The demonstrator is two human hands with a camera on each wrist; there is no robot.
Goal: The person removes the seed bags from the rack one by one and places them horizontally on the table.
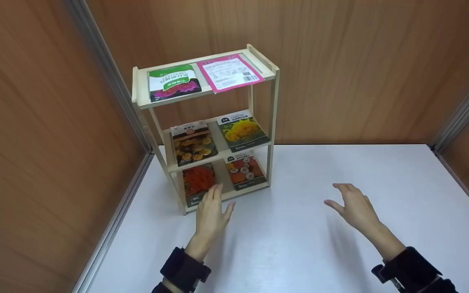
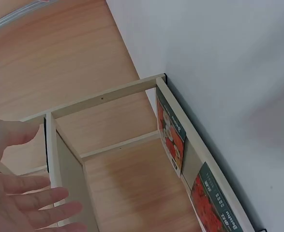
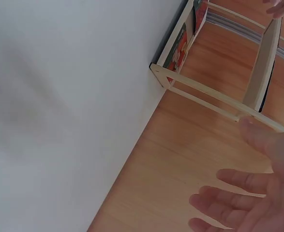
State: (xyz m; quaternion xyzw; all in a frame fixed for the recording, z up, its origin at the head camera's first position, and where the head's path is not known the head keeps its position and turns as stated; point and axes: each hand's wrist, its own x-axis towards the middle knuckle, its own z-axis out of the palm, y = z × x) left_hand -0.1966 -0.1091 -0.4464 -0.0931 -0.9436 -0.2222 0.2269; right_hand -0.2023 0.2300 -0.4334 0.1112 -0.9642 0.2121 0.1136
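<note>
A three-tier wooden shelf (image 1: 218, 159) stands on the white table, two seed packets on each tier. On top lie a green-and-white packet (image 1: 174, 82) with pink flowers and a pink-edged packet (image 1: 230, 72), text side up, jutting past the front edge. The middle tier holds an orange-flower packet (image 1: 193, 143) and a yellow-flower packet (image 1: 243, 131). Below are a red-flower packet (image 1: 199, 181) and a packet with red and white flowers (image 1: 245, 171). My left hand (image 1: 211, 217) hovers before the shelf, thumb spread, holding nothing. My right hand (image 1: 354, 205), likewise holding nothing, is above the table to the right.
Wood-grain panels (image 1: 360, 73) rise behind the white table (image 1: 299, 244) and at both sides. Metal strips (image 1: 108, 77) run along the corners. The shelf stands near the left panel. Dark bands (image 1: 185, 268) wrap both wrists.
</note>
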